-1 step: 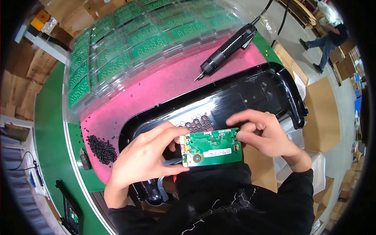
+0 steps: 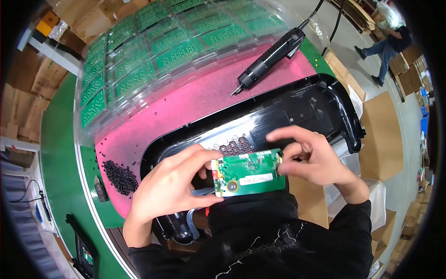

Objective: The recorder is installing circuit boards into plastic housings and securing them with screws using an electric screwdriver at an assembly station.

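Note:
A green circuit board [image 2: 251, 169] with a white label and a round dark part is held in front of me. My left hand [image 2: 169, 181] pinches its left end between thumb and fingers, beside white connectors. At the right end, my right hand [image 2: 311, 160] has its thumb and bent fingers on the board's edge, the index finger stretched out above. The thumb is blurred. Beneath lies a black plastic housing [image 2: 274, 121], hollow side up, with a display part [image 2: 237, 146] showing dark digit-shaped openings, partly hidden by the board.
A black electric screwdriver [image 2: 269, 60] lies on the pink mat [image 2: 195, 102]. Clear trays [image 2: 162, 60] of green boards stand at the back. Small black screws [image 2: 120, 177] are heaped on the left. Open cardboard [image 2: 381, 135] is on the right; a person [image 2: 388, 51] stands beyond.
The board has tilted and shifted slightly left and up. My right thumb has moved a little on its right edge, and the right index finger has stretched slightly left.

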The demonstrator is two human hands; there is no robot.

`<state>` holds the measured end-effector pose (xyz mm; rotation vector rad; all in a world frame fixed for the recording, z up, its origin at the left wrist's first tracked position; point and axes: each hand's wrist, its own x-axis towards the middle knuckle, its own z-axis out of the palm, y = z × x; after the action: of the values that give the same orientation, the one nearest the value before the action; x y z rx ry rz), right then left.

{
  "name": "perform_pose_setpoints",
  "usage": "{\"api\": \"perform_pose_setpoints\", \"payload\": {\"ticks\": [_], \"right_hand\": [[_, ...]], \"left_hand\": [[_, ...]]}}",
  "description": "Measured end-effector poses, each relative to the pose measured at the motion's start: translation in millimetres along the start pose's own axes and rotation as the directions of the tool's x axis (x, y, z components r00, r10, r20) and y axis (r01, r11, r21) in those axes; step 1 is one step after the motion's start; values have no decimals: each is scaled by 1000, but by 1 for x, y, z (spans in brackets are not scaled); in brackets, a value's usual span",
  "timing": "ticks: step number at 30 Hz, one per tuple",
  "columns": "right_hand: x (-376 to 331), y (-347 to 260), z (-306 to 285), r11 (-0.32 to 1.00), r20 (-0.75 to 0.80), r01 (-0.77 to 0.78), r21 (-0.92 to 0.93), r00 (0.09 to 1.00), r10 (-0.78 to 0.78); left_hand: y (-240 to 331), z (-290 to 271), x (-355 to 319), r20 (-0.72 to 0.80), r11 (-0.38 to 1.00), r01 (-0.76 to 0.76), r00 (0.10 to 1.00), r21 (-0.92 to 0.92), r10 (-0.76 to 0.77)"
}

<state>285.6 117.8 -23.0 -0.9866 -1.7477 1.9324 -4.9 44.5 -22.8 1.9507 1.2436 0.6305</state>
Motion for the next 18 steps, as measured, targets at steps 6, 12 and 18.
{"api": "perform_pose_setpoints", "payload": {"ticks": [6,12,18], "right_hand": [[33,9,-11,921,138,224,-320,972,-189],[56,18,-12,652,199,408,-639,906,-373],[58,19,-9,627,199,407,-664,905,-377]], "left_hand": [[-2,-8,1,-11,984,100,995,150,-99],[-4,-3,3,-92,901,199,980,384,-177],[2,1,5,-115,856,227,974,465,-195]]}}
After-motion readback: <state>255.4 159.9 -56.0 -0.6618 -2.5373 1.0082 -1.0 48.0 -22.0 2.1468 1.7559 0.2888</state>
